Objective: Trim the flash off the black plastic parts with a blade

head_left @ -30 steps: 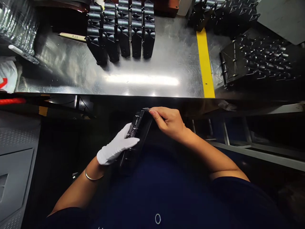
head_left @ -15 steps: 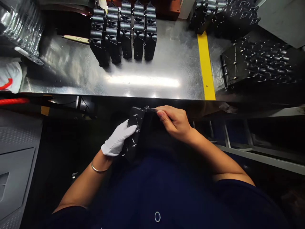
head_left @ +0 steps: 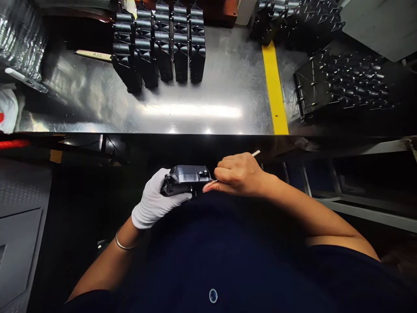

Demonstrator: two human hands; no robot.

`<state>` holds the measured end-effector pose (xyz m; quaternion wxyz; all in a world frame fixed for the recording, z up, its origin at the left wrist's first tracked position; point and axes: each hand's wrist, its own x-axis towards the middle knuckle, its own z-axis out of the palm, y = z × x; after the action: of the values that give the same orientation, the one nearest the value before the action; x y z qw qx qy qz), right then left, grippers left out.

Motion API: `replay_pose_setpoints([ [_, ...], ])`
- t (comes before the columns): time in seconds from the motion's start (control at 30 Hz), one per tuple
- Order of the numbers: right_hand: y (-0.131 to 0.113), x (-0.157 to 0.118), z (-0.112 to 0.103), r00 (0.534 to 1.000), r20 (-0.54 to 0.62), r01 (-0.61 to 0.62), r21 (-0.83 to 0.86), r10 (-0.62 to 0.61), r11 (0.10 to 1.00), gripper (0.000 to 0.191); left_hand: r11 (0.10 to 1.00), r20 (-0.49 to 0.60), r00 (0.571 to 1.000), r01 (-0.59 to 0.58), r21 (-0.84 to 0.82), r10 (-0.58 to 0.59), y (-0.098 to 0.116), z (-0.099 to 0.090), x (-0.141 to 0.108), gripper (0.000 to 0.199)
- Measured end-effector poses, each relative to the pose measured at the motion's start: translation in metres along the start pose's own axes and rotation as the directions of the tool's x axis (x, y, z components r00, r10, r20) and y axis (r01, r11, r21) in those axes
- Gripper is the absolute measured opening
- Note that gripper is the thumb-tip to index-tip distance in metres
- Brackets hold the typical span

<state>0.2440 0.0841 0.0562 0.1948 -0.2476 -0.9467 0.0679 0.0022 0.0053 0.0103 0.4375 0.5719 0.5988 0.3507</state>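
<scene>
The left hand (head_left: pixel 152 203), in a white glove, is holding a black plastic part (head_left: pixel 189 174) in front of the body, just below the near edge of the worktop (head_left: pixel 221 82). Its fingers are wrapping around the part's left end, with the thumb pressing along the lower side. A smooth, shiny face of the part is turning upward, and small pins are sticking out underneath.

The bare right hand (head_left: pixel 239 174) is closing around a thin pale stick (head_left: pixel 256 153), its fingers curling over it and the thumb lying along the lower side. One end of the stick is showing above the knuckles; the other is pointing at the right end of the black part. Whether the tip is touching the part, I cannot tell.

On the worktop, a row of black parts (head_left: pixel 180 61) is standing near the far side, and a pale stick marked A35 (head_left: pixel 94 55) is lying just left of it. A yellow stripe (head_left: pixel 274 89) is running across the metal surface, and more black parts (head_left: pixel 352 82) are sitting to its right. A bundle of clear plastic (head_left: pixel 21 41) is resting at the far left.
</scene>
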Motion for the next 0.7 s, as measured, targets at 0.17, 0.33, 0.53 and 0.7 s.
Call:
replay_pose_setpoints([
  [0.17, 0.0018, 0.0, -0.0002, 1.0, -0.01, -0.004, 0.045, 0.005, 0.999, 0.061, 0.988, 0.134, 0.99, 0.054, -0.147, -0.034, -0.0023, -0.0019, 0.0021, 0.043],
  [0.33, 0.002, -0.0001, -0.0006, 0.997, -0.035, 0.068, 0.084, -0.065, 0.994, 0.06, 0.969, 0.219, 0.972, 0.132, -0.208, -0.086, -0.0021, -0.0039, 0.0065, 0.057],
  [0.53, -0.0013, 0.0009, 0.0024, 0.994, -0.084, 0.077, 0.09, -0.069, 0.993, 0.06, 0.952, 0.235, 0.957, 0.219, -0.212, -0.168, 0.0015, -0.0013, 0.0083, 0.065],
  [0.7, -0.0026, -0.0044, 0.0021, 0.992, -0.101, -0.049, 0.241, 0.075, 0.969, 0.05, 0.967, -0.007, 0.976, 0.216, -0.131, -0.219, 0.0031, 0.003, 0.0043, 0.059],
])
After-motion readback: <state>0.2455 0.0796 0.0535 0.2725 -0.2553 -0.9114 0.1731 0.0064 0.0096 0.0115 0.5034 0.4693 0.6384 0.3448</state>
